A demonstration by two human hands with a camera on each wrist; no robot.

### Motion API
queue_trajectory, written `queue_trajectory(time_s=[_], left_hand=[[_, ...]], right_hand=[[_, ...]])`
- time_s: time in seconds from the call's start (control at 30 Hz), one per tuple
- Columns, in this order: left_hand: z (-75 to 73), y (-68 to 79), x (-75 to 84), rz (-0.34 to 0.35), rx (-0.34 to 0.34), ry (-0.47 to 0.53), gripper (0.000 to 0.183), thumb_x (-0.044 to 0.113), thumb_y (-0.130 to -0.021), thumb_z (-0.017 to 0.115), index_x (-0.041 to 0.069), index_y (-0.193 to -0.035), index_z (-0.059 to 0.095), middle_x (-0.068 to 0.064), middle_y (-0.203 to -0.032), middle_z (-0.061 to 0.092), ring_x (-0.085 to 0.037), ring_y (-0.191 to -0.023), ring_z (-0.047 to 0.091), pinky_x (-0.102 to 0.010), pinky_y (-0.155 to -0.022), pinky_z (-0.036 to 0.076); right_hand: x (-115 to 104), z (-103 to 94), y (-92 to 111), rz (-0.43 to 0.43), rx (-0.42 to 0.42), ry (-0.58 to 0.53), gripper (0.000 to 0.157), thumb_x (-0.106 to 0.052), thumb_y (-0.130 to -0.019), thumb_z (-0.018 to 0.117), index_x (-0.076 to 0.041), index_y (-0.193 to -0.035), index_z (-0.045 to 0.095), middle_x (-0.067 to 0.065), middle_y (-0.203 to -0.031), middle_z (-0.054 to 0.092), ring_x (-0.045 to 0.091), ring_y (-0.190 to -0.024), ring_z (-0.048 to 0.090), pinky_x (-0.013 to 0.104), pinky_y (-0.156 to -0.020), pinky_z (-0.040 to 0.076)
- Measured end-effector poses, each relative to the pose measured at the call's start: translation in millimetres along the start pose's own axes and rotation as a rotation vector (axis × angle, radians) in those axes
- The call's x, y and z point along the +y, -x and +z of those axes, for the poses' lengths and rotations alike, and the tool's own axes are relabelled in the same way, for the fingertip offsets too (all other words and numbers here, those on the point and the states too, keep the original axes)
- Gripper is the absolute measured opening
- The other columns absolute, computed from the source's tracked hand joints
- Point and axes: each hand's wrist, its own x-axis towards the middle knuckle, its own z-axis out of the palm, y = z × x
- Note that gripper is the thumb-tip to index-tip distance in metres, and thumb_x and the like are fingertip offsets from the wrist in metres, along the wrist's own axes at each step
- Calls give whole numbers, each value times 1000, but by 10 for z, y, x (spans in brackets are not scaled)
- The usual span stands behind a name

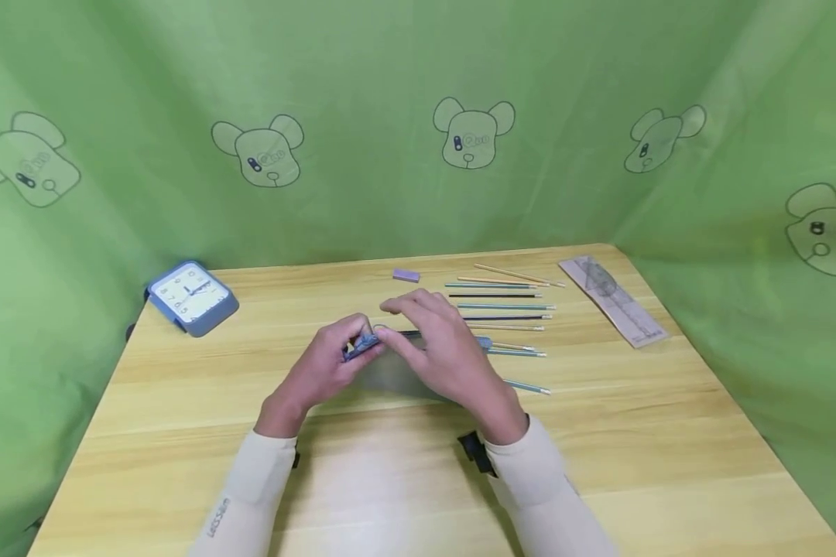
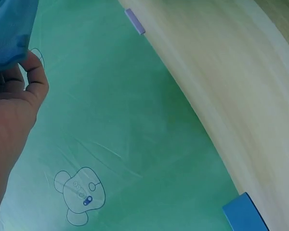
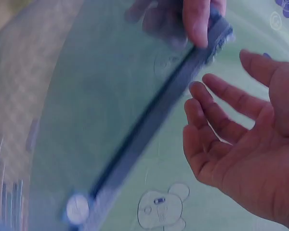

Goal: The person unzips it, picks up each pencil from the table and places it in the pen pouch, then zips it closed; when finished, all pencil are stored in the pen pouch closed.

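Note:
A thin see-through grey pouch (image 1: 397, 375) with a dark band along its upper edge and blue ends hangs over the middle of the table. My left hand (image 1: 330, 360) grips its blue left end between thumb and fingers. In the left wrist view, blue mesh-like fabric (image 2: 9, 31) rises from the fingers of that hand (image 2: 14, 91). My right hand (image 1: 449, 352) is held over the pouch, its thumb close to the gripped end. The right wrist view shows this hand (image 3: 241, 130) with fingers loosely bent, apart from the dark band (image 3: 149, 110).
Several pencils (image 1: 505, 307) lie in rough rows behind and right of the hands. A purple eraser (image 1: 406, 275) sits near the back edge. At the far left stands a blue clock (image 1: 193, 298); at the right lies a ruler in a clear sleeve (image 1: 616, 305). Green curtain (image 1: 362, 209) surrounds the table.

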Motion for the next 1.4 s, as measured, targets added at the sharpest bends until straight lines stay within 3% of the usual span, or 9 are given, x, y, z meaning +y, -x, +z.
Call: queue_trajectory(time_s=[0.2,0.4,0.53,0.77,0.9,1.07,1.17,1.23,1.4], left_hand=[[33,-10,-6,23,25,-18,28,0,-97,75,8,-85,51,0,-78,48,-9,-73,47,-21,-63,42],[42,-8,5,44,45,-61,29,1,-96,76,8,-85,50,-1,-77,48,-10,-72,47,-21,-63,41],[50,-9,0,49,52,-71,29,1,-96,77,8,-86,51,-1,-78,50,-10,-72,47,-21,-62,42],[59,-8,-36,67,59,-103,32,4,-94,80,10,-84,50,1,-76,48,-8,-73,47,-23,-61,43],[35,5,-65,123,77,-174,29,10,-96,77,13,-83,52,2,-77,51,-7,-73,50,-23,-63,45],[4,7,-131,286,178,-355,25,13,-94,70,14,-77,52,2,-72,53,-7,-65,44,-23,-57,42],[-1,9,-173,344,233,-422,24,14,-95,68,12,-75,54,0,-70,53,-8,-61,42,-23,-53,40],[-4,15,-186,350,251,-439,22,14,-96,68,10,-77,58,-1,-72,55,-9,-61,44,-23,-51,41],[-12,44,-188,292,250,-454,9,15,-95,75,7,-92,77,-5,-85,57,-12,-65,49,-22,-52,45]], right_hand=[[-70,71,-36,44,7,-57,18,-24,-102,74,-8,-111,77,6,-110,75,24,-106,71,42,-95,60],[-90,76,-55,100,-23,-95,18,-25,-103,73,-9,-111,77,6,-109,77,26,-101,72,43,-92,61],[-73,77,-65,155,-45,-98,20,-25,-103,72,-9,-115,77,4,-105,79,19,-97,72,42,-91,62],[-79,41,-74,212,0,-171,11,-14,-97,79,-9,-106,76,2,-92,74,15,-85,66,29,-78,57],[-62,43,-75,231,10,-181,5,-10,-97,78,-9,-98,73,3,-86,70,12,-79,61,20,-70,53],[-42,78,-77,194,20,-180,2,-8,-98,71,-6,-97,71,3,-79,67,11,-69,56,19,-62,50],[-41,97,-76,167,32,-157,4,-7,-97,68,-6,-99,71,1,-75,64,10,-66,54,20,-60,49],[-38,111,-76,160,35,-138,5,-7,-96,68,-6,-100,71,0,-74,64,10,-65,54,20,-61,48],[-29,147,-85,175,17,-106,5,-7,-97,67,-6,-100,71,0,-75,65,9,-66,54,21,-62,48]])
